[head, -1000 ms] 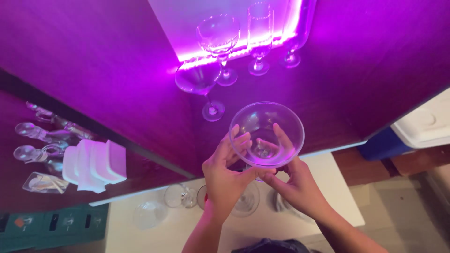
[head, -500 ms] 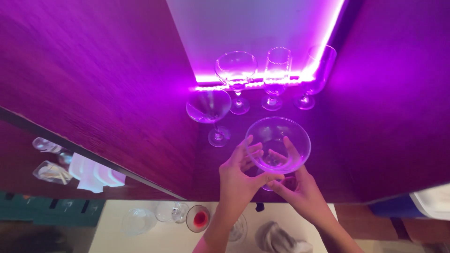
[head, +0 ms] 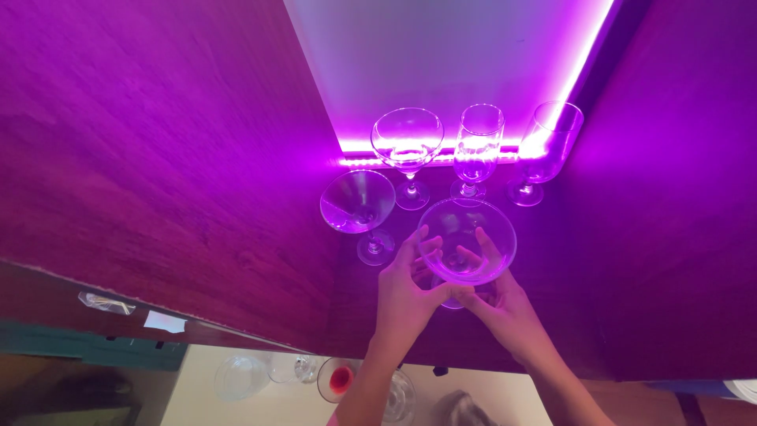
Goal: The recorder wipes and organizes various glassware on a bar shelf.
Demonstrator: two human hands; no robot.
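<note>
Head view: your left hand (head: 410, 292) and right hand (head: 505, 304) both wrap fingers around the wide shallow clear stemmed glass (head: 467, 241). It now sits lower and farther in, at the purple-lit shelf (head: 599, 260), right of the conical clear cocktail glass (head: 359, 207): placement looks near.

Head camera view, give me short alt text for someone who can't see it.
Two hands, left hand and right hand, cup a wide clear stemmed glass on a purple-lit wooden shelf. Behind it stand a martini glass and three taller stemmed glasses along a glowing light strip.
</note>
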